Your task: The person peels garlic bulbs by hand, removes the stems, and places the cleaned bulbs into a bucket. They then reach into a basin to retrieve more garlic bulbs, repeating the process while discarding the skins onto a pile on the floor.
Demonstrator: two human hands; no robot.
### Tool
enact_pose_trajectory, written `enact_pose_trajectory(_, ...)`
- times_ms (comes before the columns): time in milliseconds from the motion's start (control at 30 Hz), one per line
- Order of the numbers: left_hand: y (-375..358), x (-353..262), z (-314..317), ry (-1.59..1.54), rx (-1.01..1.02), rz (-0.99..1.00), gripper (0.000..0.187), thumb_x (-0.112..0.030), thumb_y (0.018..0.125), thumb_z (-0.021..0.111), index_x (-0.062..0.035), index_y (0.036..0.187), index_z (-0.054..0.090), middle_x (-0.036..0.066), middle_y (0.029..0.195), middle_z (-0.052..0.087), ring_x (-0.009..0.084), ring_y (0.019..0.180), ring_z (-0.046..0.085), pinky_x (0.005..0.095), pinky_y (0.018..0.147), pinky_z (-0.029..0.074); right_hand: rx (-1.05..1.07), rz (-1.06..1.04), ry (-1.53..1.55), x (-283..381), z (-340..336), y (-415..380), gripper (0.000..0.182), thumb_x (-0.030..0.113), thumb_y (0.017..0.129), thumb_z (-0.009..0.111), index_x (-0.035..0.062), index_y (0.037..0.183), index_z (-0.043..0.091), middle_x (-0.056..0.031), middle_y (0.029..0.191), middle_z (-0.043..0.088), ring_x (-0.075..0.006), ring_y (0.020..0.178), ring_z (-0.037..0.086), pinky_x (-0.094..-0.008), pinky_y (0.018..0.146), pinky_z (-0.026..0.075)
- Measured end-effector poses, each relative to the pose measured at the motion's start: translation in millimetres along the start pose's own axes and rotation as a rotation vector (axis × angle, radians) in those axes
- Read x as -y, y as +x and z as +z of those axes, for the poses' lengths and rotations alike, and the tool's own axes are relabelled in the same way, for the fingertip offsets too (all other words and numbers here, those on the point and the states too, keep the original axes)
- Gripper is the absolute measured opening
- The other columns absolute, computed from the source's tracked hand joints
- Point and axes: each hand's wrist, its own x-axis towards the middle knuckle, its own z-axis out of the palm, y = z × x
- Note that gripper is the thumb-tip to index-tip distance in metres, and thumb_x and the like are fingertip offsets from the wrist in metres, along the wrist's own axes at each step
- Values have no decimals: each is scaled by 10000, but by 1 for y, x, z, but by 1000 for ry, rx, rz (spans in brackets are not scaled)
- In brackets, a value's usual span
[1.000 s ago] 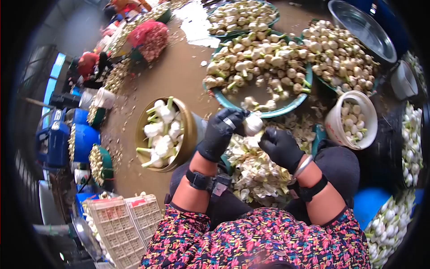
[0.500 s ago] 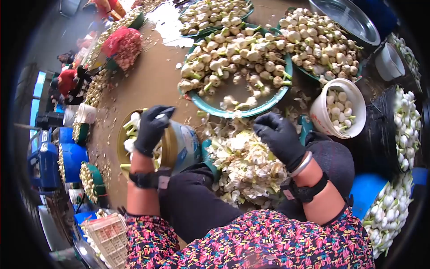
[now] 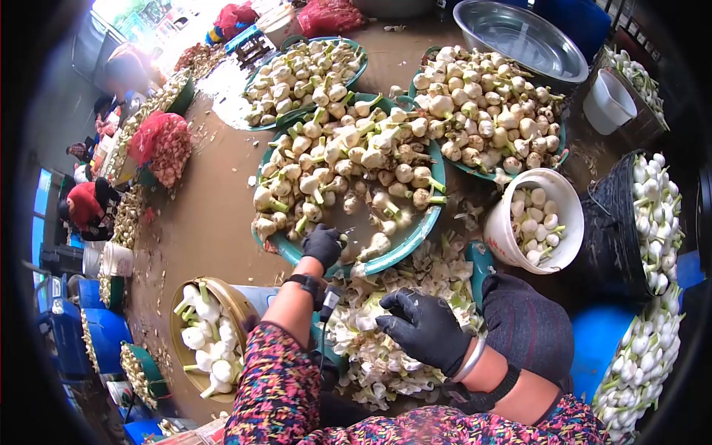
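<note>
My left hand [image 3: 323, 246], in a black glove, is at the near left rim of a green basin [image 3: 386, 259] heaped with garlic bulbs [image 3: 356, 159]. Its fingers are curled by a bulb's pale stem end; what they hold is too small to name. My right hand [image 3: 423, 330], also gloved in black, hovers over a pile of white garlic peelings [image 3: 371, 348], fingers apart and holding nothing. To the left, a tan bucket [image 3: 178, 341] lies tilted with peeled white bulbs [image 3: 211, 337] inside.
A white bucket [image 3: 500, 230] of peeled bulbs stands right of the basin. Two more basins of garlic [image 3: 489, 111] are behind. A black basket [image 3: 612, 222] and a blue container [image 3: 593, 348] are at the right. A metal bowl [image 3: 519, 37] lies at the back. People sit far left.
The view has shifted. My left hand has gone from above the tan bucket to the green basin's edge. My right hand has moved lower over the peelings, with its fingers more spread.
</note>
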Motion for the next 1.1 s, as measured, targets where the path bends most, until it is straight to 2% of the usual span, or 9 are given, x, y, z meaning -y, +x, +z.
enact_pose_trajectory(67, -13, 10, -11, -718, -100, 46, 180, -183, 778, 659, -68, 916, 666, 27, 790, 647, 172, 727, 598, 293, 703, 475, -46, 37, 75, 3, 1, -3, 306, 294, 766, 612, 32, 923, 599, -195, 824, 619, -348, 753, 596, -413, 670, 463)
enact_pose_trajectory(167, -72, -34, -74, -1231, 168, -51, 218, -161, 835, 593, -8, 991, 604, 38, 817, 632, 120, 739, 590, 259, 680, 476, -132, -61, 57, -3, 6, -5, 567, 296, 753, 639, 26, 1220, 465, -227, 1107, 559, -343, 1006, 558, -381, 862, 439)
enact_pose_trajectory(267, -152, -89, -111, -934, 101, 353, 258, -175, 860, 548, -1, 1049, 560, 55, 886, 615, 135, 766, 611, 272, 708, 504, -119, -149, 303, -9, 17, -3, 783, 259, 712, 712, 30, 1342, 308, -193, 1251, 472, -297, 1141, 484, -359, 955, 380)
enact_pose_trajectory(367, -203, -120, -115, -1476, 192, 185, 239, -145, 880, 504, 24, 1040, 555, 81, 938, 602, 137, 822, 603, 276, 729, 496, -73, -220, 812, -11, 32, -3, 684, 73, 701, 733, 0, 1284, 381, -121, 1204, 509, -172, 1079, 509, -293, 911, 430)
enact_pose_trajectory(400, -214, -121, -119, -762, -110, 581, 222, -124, 887, 482, 27, 1029, 559, 75, 933, 603, 132, 826, 599, 262, 741, 486, -67, -263, 836, -11, 34, -6, 664, 66, 697, 735, -6, 1266, 400, -118, 1183, 523, -170, 1062, 522, -290, 900, 439)
enact_pose_trajectory(667, -238, -123, -96, -1211, -154, 340, 201, -95, 858, 522, 34, 1003, 573, 77, 891, 609, 141, 826, 602, 272, 745, 497, -76, -325, 746, -10, 31, -22, 617, 16, 709, 712, -61, 1240, 408, -122, 1098, 568, -165, 977, 565, -279, 841, 478)
enact_pose_trajectory(933, -242, -132, -105, -1102, -177, 377, 239, -17, 846, 497, 94, 1050, 551, 121, 996, 605, 170, 863, 619, 280, 749, 528, -78, -231, 899, -10, 28, -18, 651, 23, 734, 704, -75, 1275, 356, -122, 1067, 567, -145, 919, 567, -265, 795, 500)
enact_pose_trajectory(1000, -235, -124, -105, -240, -456, 727, 216, -4, 807, 527, 63, 1004, 585, 129, 986, 607, 186, 838, 628, 294, 733, 530, -71, -253, 884, -13, 30, -16, 635, 57, 758, 688, -74, 1281, 351, -123, 1055, 570, -139, 925, 561, -269, 792, 498)
enact_pose_trajectory(1100, -234, -126, -98, -520, -352, 633, 182, 0, 755, 576, 28, 930, 617, 151, 898, 617, 223, 777, 630, 295, 685, 525, -140, -307, 755, -21, 35, -12, 527, 163, 823, 628, -58, 1241, 394, -119, 990, 583, -125, 873, 568, -264, 723, 502)
